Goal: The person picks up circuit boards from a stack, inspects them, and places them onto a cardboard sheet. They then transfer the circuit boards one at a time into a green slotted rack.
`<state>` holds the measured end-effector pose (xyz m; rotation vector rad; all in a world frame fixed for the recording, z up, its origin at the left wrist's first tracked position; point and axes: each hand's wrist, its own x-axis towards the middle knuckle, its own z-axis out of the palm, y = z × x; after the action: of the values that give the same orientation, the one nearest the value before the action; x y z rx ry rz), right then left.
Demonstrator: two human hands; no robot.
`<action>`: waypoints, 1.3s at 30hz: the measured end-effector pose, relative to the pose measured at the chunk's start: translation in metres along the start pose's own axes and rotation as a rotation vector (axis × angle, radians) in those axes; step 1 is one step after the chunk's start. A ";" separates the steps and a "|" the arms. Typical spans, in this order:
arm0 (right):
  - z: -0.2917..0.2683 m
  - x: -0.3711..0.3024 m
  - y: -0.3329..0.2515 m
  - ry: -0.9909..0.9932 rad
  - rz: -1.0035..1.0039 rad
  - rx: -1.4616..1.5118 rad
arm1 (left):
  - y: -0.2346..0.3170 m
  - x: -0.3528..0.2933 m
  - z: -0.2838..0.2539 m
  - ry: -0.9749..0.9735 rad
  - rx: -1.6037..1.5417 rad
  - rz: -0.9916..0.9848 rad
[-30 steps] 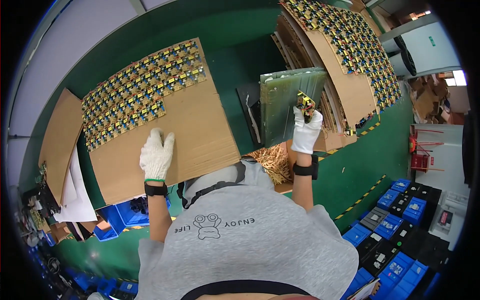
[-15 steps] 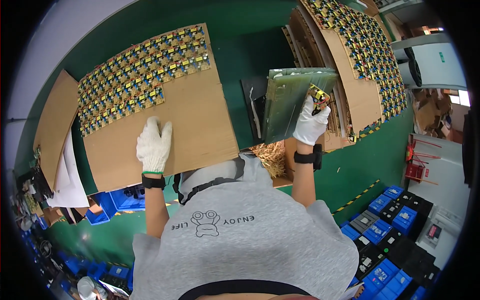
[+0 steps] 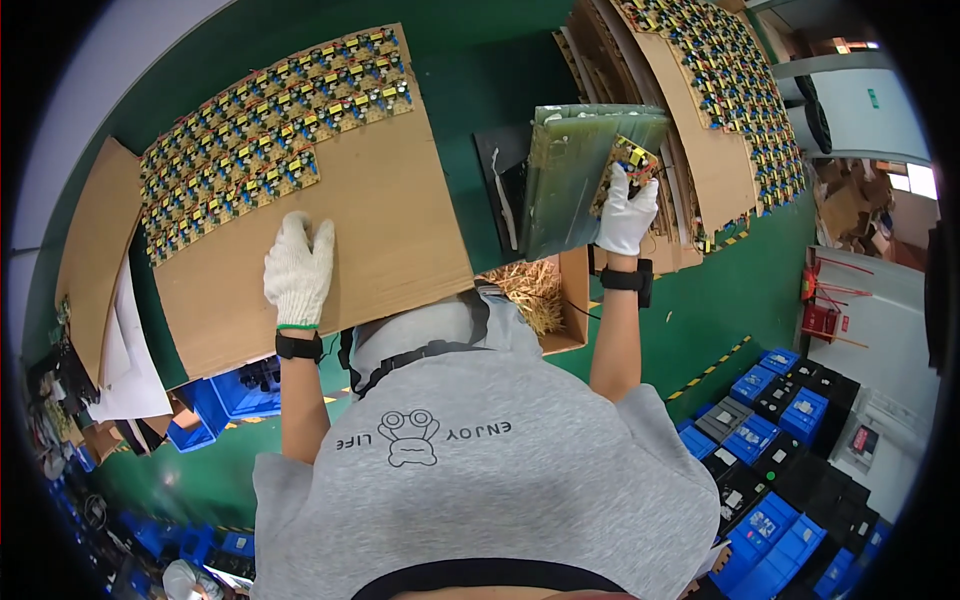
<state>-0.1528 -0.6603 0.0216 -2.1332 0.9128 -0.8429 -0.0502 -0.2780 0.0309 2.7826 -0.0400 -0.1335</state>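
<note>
My left hand (image 3: 300, 268), in a white knitted glove, lies open on the bare part of a cardboard sheet (image 3: 385, 215). Just beyond its fingertips, joined rows of small circuit boards (image 3: 235, 197) with yellow, blue and red parts cover the far side of that sheet. My right hand (image 3: 628, 218), also gloved in white, is closed on the near end of a circuit board (image 3: 634, 157), with its components facing up. That board is over a stack of greenish translucent plates (image 3: 572, 190); whether it touches them I cannot tell.
At the right stands a pile of cardboard sheets (image 3: 718, 185) topped with more circuit boards (image 3: 745, 115). A black flat object (image 3: 498, 180) lies left of the plates. A box of straw-like offcuts (image 3: 535, 295) sits by my body. Blue and black crates (image 3: 765, 435) fill the lower right floor.
My right hand has turned, so the circuit board in its grip shows more of its length and component side. My left hand stays on the cardboard. The whole view has shifted slightly.
</note>
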 end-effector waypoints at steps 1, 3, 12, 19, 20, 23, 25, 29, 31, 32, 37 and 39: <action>0.001 0.001 0.004 0.007 -0.035 0.017 | 0.000 0.000 -0.001 0.000 -0.004 0.008; 0.000 0.004 0.012 0.008 -0.063 0.053 | 0.002 0.001 -0.004 -0.045 -0.028 0.004; 0.009 0.006 0.013 0.132 0.022 -0.250 | -0.012 -0.010 0.000 -0.025 -0.066 0.143; 0.023 -0.008 -0.005 0.197 0.179 -0.167 | -0.012 -0.012 -0.001 0.022 -0.047 0.215; 0.025 -0.011 -0.008 0.203 0.196 -0.157 | -0.011 -0.011 -0.003 0.028 -0.045 0.215; 0.020 -0.013 -0.014 0.227 0.216 -0.158 | -0.012 -0.011 -0.013 -0.039 -0.089 0.174; 0.016 -0.022 -0.029 0.211 0.173 -0.082 | -0.013 -0.010 -0.019 -0.135 -0.165 0.132; 0.003 -0.055 -0.068 -0.134 0.024 0.128 | 0.009 -0.015 -0.035 -0.205 -0.419 0.127; 0.003 -0.072 -0.104 -0.463 -0.116 0.163 | 0.025 -0.026 -0.039 -0.261 -0.688 0.216; 0.006 -0.076 -0.117 -0.632 -0.203 0.132 | 0.037 -0.030 -0.040 -0.306 -0.873 0.260; 0.029 -0.088 -0.152 -1.002 -0.566 -0.102 | 0.060 -0.023 -0.052 -0.600 -0.922 0.400; 0.043 -0.082 -0.136 -0.893 -0.586 0.158 | 0.055 -0.026 -0.056 -0.605 -1.019 0.291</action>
<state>-0.1171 -0.5090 0.0770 -2.2968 -0.2335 -0.1218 -0.0714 -0.3086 0.1043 1.6239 -0.3995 -0.6918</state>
